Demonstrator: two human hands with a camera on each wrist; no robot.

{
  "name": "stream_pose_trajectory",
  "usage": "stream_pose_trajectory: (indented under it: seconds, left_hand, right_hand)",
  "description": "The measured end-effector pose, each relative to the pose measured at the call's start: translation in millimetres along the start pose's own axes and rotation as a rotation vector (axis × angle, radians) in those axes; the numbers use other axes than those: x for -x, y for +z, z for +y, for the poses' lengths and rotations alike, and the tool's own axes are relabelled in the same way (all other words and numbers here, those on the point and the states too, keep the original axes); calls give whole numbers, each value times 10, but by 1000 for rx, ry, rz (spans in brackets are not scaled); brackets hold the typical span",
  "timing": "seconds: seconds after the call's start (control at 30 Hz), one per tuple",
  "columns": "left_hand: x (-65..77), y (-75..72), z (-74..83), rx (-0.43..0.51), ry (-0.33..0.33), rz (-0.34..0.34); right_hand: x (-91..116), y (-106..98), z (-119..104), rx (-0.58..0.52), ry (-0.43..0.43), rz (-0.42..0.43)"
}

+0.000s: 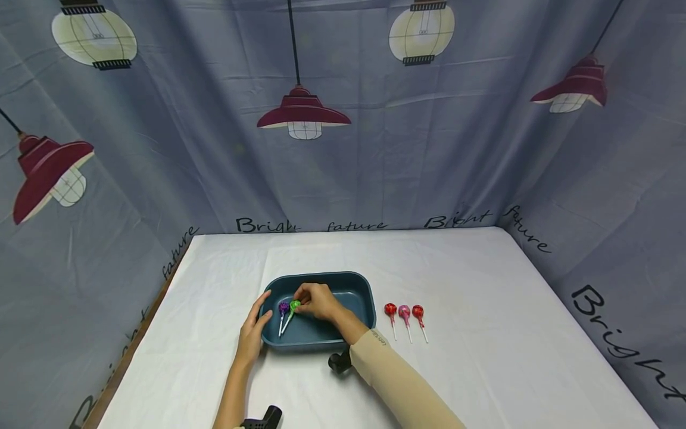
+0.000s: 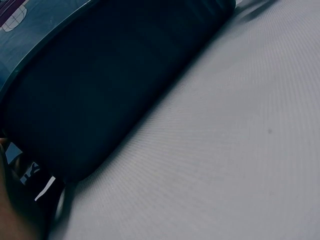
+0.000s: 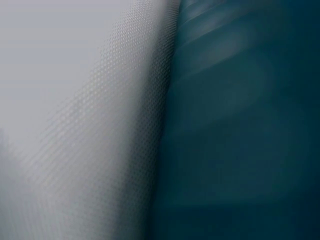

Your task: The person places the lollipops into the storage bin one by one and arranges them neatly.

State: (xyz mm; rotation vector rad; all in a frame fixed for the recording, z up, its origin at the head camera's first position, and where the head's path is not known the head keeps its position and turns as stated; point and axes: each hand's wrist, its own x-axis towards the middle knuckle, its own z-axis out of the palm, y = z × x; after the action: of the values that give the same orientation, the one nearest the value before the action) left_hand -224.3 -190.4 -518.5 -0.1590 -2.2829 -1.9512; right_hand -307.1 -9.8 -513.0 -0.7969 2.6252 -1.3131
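A dark teal rectangular tray [image 1: 351, 298] stands on the white table. Inside its left part lie a purple-wrapped lollipop [image 1: 283, 308] and, right beside it, a green-wrapped lollipop [image 1: 292, 309], sticks toward the near side. My right hand [image 1: 320, 301] reaches over the tray and pinches the green lollipop at its head. At the tray's left end my left hand [image 1: 250, 336] rests against the rim with thumb and fingers spread. The left wrist view shows part of that hand [image 2: 15, 210] by a tray corner; the right wrist view has only the tray wall [image 3: 225, 125] and cloth.
Right of the tray, a red lollipop [image 1: 390, 310], a pink lollipop [image 1: 404, 313] and another red lollipop [image 1: 418, 312] lie in a row on the white tablecloth [image 1: 482, 286]. A grey-blue curtain [image 1: 359, 167] with printed lamps hangs behind and at both sides.
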Motion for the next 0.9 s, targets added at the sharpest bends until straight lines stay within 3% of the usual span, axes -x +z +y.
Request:
stream_pose_trajectory:
  seconds: [0.6,0.9]
  left_hand:
    - [11,-6,22,-8,-5,1]
    - [16,3,42,-12,-3,-1]
  right_hand:
    - [-6,8,23,31,-16,7]
    - [71,-105,-17,21,-22,114]
